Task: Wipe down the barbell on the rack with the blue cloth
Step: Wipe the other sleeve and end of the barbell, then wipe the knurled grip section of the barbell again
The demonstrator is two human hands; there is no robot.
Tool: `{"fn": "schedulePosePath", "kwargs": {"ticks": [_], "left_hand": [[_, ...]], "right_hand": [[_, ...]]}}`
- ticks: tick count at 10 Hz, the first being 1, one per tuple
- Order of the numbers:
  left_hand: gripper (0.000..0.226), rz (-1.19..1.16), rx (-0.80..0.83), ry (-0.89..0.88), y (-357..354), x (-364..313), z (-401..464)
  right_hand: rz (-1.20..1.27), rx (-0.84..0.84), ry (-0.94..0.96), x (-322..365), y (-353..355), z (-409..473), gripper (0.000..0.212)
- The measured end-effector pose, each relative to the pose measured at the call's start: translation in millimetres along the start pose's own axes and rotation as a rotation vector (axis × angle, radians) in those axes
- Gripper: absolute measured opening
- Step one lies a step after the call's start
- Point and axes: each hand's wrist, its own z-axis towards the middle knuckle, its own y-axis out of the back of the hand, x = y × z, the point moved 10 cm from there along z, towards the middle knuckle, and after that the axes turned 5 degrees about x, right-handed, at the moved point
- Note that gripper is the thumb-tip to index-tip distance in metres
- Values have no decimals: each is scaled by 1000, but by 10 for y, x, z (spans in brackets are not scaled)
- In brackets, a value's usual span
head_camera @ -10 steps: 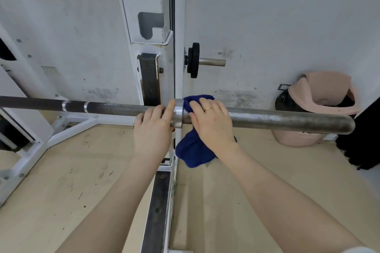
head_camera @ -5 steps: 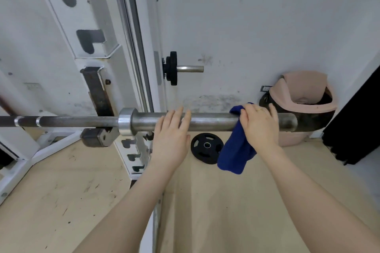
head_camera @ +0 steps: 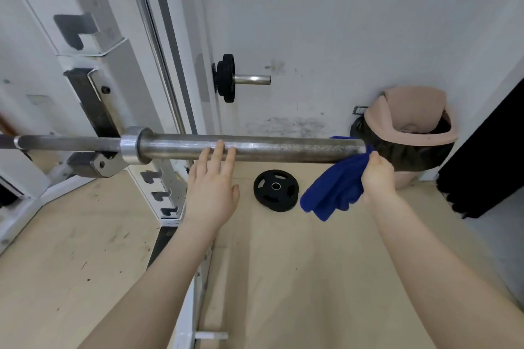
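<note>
The steel barbell (head_camera: 269, 149) lies across the white rack (head_camera: 119, 65), resting on a metal hook just left of its collar; its thick sleeve runs to the right. My left hand (head_camera: 212, 181) is flat and open, fingertips touching the sleeve's middle from the near side. My right hand (head_camera: 378, 176) grips the blue cloth (head_camera: 334, 187) at the sleeve's right tip. Part of the cloth still wraps around the bar's end and the rest hangs below it.
A black weight plate (head_camera: 276, 190) lies on the wooden floor under the bar. A pink bin (head_camera: 411, 127) with a black liner stands at the wall to the right. A plate peg with small discs (head_camera: 229, 78) juts from the rack. Something black hangs at the far right.
My right hand slid the blue cloth rightward along the sleeve from the collar to the bar's end. My left hand moved right onto the sleeve and opened flat. The view shifted right.
</note>
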Motion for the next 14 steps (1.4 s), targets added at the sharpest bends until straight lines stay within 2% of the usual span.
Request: {"fn": "schedulePosePath", "kwargs": {"ticks": [1, 2, 3, 4, 5, 6, 7, 8, 9, 10, 12, 13, 14], "left_hand": [[63, -15, 69, -58, -34, -108, -179], [59, -72, 68, -136, 47, -148, -402], [58, -191, 44, -187, 217, -54, -699], [58, -418, 45, -178, 439, 159, -1088], [57, -708, 70, -147, 665, 434, -1464], [53, -845, 138, -66, 789, 722, -1711], [35, -835, 276, -69, 815, 834, -2013], [25, -1008, 332, -61, 928, 897, -2342], [21, -1082, 341, -48, 1086, 963, -2641], [12, -1098, 319, -61, 1228, 1015, -2936], [25, -1449, 235, 17, 1473, 1237, -3507], [20, -1596, 183, -16, 1781, 1381, -3752], [24, -1639, 102, -43, 2167, 1698, -3954]], "right_hand": [[95, 76, -170, -349, -106, -224, 42], [344, 178, -227, -509, -361, -532, 44], [498, 487, -263, -429, -766, -1132, 34], [487, 810, -192, -296, -1177, -1877, 37], [298, 880, 76, -168, -1438, -2541, 26], [122, 861, 219, -114, -1614, -3150, 20], [-51, 828, 321, -54, -1648, -3652, 21], [-10, 801, 359, 11, -1523, -4001, 22], [40, 779, 387, 54, -1361, -4311, 26], [66, 785, 394, 36, -1266, -4618, 26], [28, 811, 438, -9, -1256, -5192, 32], [14, 814, 461, 111, -1386, -5469, 31], [-64, 877, 457, 207, -1704, -5826, 27]]}}
